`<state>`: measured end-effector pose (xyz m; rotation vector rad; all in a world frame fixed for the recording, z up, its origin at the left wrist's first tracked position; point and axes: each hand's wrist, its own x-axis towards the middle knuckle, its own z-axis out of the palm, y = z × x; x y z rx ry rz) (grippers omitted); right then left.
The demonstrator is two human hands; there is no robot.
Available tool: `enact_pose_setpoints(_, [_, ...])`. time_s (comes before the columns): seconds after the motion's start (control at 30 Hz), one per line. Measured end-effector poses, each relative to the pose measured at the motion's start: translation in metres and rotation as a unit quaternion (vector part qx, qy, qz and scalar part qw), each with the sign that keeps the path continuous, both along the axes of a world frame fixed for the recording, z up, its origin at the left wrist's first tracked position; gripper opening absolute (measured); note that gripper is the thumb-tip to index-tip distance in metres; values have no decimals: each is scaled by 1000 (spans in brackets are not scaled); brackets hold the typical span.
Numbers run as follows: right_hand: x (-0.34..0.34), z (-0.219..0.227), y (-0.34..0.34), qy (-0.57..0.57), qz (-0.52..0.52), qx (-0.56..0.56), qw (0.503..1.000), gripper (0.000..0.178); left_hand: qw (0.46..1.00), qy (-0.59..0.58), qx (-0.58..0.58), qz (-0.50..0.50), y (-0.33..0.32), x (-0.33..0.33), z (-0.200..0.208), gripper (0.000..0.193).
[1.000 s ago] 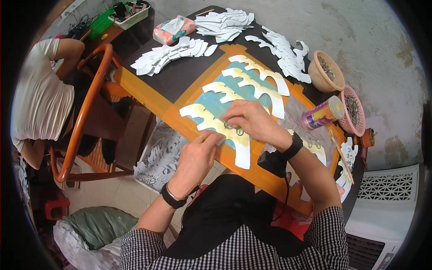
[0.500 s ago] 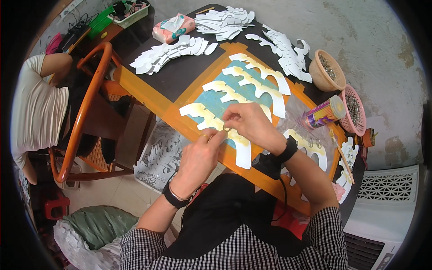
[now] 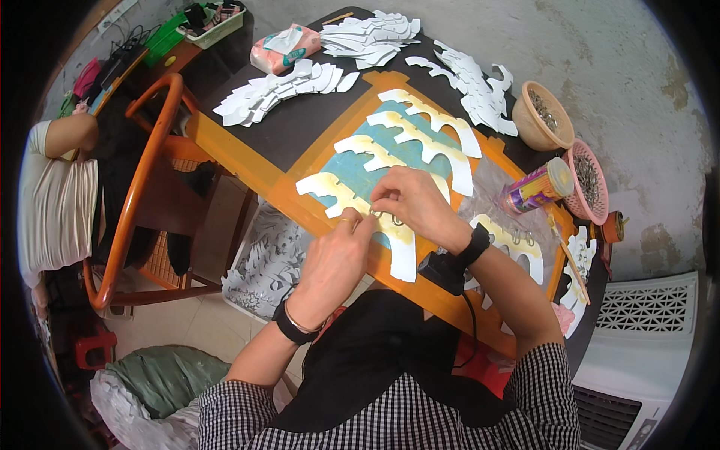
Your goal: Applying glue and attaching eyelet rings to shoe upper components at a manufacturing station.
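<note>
A white and yellow wavy cut-out piece (image 3: 330, 191) lies nearest me on a teal board with an orange frame (image 3: 300, 214). My left hand (image 3: 334, 259) rests on its near edge, fingertips pinching at a small metal ring (image 3: 375, 215). My right hand (image 3: 416, 202) meets it from the right, fingers closed on the same spot of the piece. Two more such wavy pieces (image 3: 420, 139) lie further up the board. A black device with a cable (image 3: 442, 270) sits under my right wrist.
Stacks of white cut-outs (image 3: 277, 90) (image 3: 472, 79) lie at the far side of the dark table. A tan bowl (image 3: 540, 120), a pink basket (image 3: 589, 180) and a purple can (image 3: 536, 187) stand at right. An orange chair (image 3: 142, 187) and a seated person (image 3: 56, 195) are at left.
My left hand has slid up and right along the near piece until its fingertips meet my right hand at the ring. The person at left has shifted slightly.
</note>
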<state>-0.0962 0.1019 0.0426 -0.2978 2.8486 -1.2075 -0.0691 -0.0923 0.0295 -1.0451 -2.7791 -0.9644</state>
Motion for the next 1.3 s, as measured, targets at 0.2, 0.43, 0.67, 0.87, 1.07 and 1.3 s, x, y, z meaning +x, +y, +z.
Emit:
enact_pose_setpoints(0.2, [-1,-4,7,18,26,-12,999,6,999,-21,-25,-4,2,-7,6,21])
enact_pose_setpoints(0.43, [13,29,4,38,-8,-69,997,11,966,-180,183,11,0,-22,14,63])
enact_pose_setpoints(0.67, [21,36,19,-177,11,-278,944,11,931,-223,272,-91,20,-24,25,82])
enact_pose_setpoints(0.87, [26,37,30,-183,38,-325,927,13,914,-254,267,-167,36,-26,19,86])
enact_pose_setpoints(1.07, [21,41,59,-162,-103,-264,945,13,943,-282,156,-81,28,-41,19,55])
enact_pose_setpoints(1.3, [-8,24,89,-131,-154,-224,953,12,995,-49,14,-87,49,-36,17,40])
